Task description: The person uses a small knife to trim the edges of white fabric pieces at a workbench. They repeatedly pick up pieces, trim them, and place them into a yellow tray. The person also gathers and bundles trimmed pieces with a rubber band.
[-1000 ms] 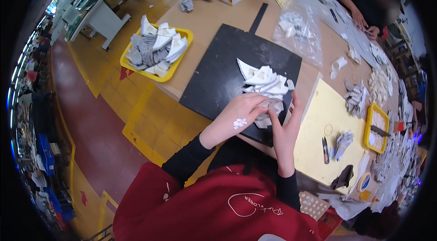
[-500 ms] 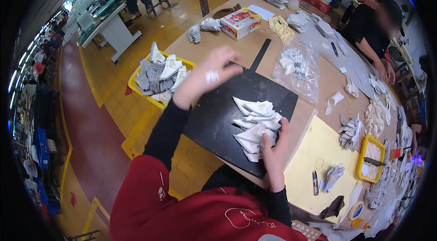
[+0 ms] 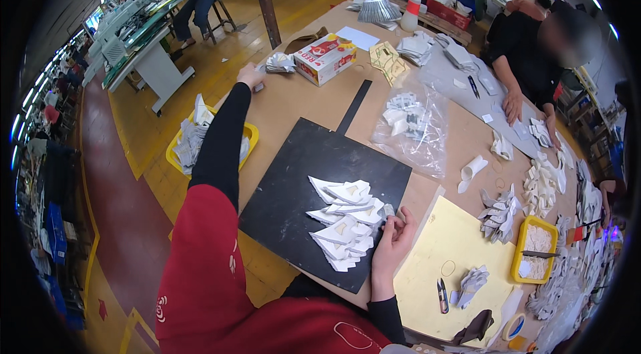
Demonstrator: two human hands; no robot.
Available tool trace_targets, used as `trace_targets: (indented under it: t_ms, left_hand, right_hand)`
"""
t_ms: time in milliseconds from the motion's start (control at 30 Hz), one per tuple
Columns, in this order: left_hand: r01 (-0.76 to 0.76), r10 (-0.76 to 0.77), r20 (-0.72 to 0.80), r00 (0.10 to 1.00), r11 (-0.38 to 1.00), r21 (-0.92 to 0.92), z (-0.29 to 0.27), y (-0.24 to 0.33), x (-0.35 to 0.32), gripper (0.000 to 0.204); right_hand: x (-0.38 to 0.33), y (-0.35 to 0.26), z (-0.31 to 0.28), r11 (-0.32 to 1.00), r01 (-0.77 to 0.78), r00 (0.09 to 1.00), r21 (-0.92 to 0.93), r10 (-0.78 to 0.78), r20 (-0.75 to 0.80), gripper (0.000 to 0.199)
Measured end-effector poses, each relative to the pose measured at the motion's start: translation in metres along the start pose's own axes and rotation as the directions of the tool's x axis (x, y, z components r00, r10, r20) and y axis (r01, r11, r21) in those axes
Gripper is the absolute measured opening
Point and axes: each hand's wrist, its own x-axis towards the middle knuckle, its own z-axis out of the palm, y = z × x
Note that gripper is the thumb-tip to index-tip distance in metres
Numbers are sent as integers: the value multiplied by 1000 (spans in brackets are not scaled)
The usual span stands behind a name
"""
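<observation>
My left arm stretches far out across the table. At its end my left hand is closed over a small bundle of grey-white cut pieces, mostly hidden under the fingers. Just right of it lies another bundle of pieces, beside a red and yellow box. My right hand rests at the right edge of a black board, its fingers loosely bent and apart. Close to its fingertips is a small greyish patch I cannot make out. Overlapping white pointed pieces lie piled on the board, next to that hand.
A yellow basket of pieces stands under my left forearm. Beyond the board are a black strip and a clear plastic bag. Snips lie on yellow card at right. A co-worker sits across the table.
My left hand has moved from above the board out to the far left bundle, now covering it. My right hand has shifted slightly off the pile and its fingers have curled. The view has turned a little.
</observation>
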Motion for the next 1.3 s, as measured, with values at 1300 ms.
trace_targets:
  t_ms: [1300]
  left_hand:
    - [-424, 416, 91, 905, 899, 105, -17, 67, -79, 68]
  right_hand:
    - [3, 0, 0, 993, 92, 996, -77, -90, 24, 15]
